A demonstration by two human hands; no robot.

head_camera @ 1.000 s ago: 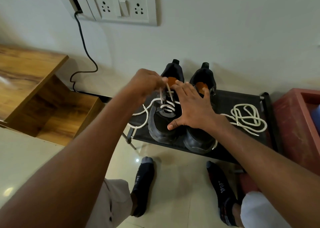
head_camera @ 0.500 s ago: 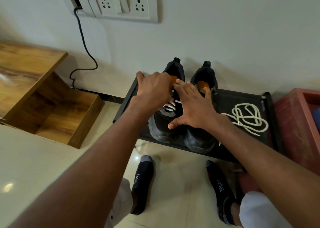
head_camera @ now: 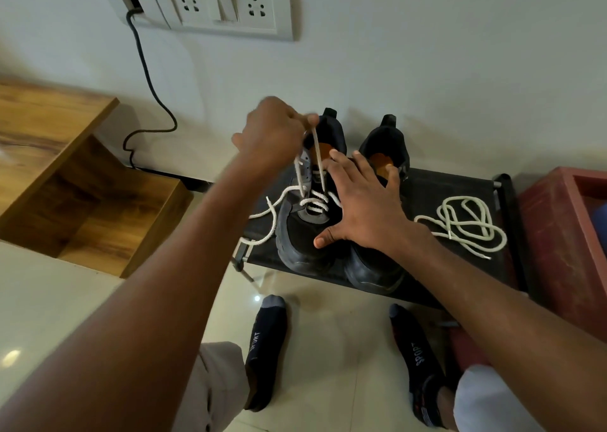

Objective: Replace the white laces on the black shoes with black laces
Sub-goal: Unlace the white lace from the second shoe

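Left shoe (head_camera: 303, 234) stands on the black rack (head_camera: 460, 188), toe toward the near edge, just beside the right shoe (head_camera: 374, 267). White lace (head_camera: 313, 201) is partly out: the upper eyelets look bare, the lower rows are threaded, and two loose tails trail left over the rack edge.

Handling, judged: the lace is light, limp cord that gives only when pulled along the line of an eyelet; best taken close above the crossing. The shoe is light enough to shift, so it needs bracing.

Left hand (head_camera: 274, 136) is raised over the tongue, fingers curled, pinching a loop of the lace, both strands taut.

Right hand (head_camera: 364, 208) lies flat across both shoes, fingers spread, thumb on the left toe, gripping nothing.

Far right: a removed white lace (head_camera: 466, 223) lies coiled on the rack. No black laces in view.
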